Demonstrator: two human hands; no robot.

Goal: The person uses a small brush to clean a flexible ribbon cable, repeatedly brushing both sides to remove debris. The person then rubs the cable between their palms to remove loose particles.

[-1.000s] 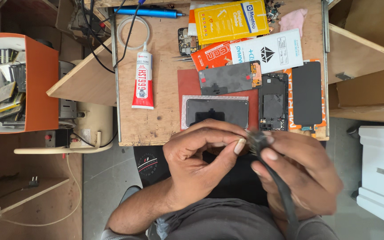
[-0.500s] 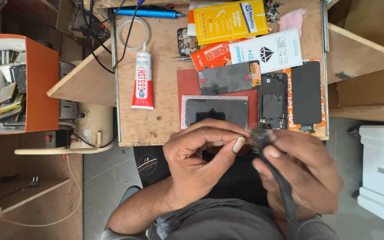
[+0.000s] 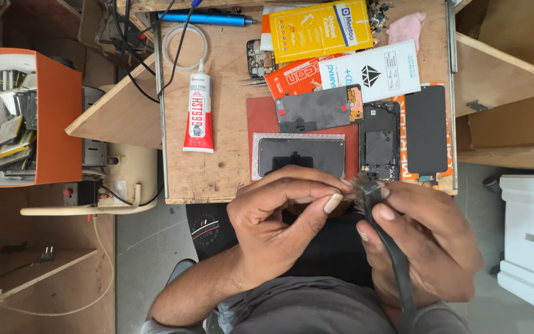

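My right hand grips a black brush by its flat handle, bristles pointing up near the table's front edge. My left hand is closed in front of it, thumb and fingertips pinching at the bristle tip. Both hands hover over my lap, just below the wooden worktable. On the table lie a phone screen on a silver sheet, a phone frame, a black display panel and a grey back cover.
A glue tube, a blue pen-like tool, cables, yellow, white and orange packets sit at the table's back. An orange bin of parts stands left. A cream machine is beside the table; white boxes at right.
Both hands have shifted slightly; my left fingers keep working at the brush tip. Nothing on the table has moved.
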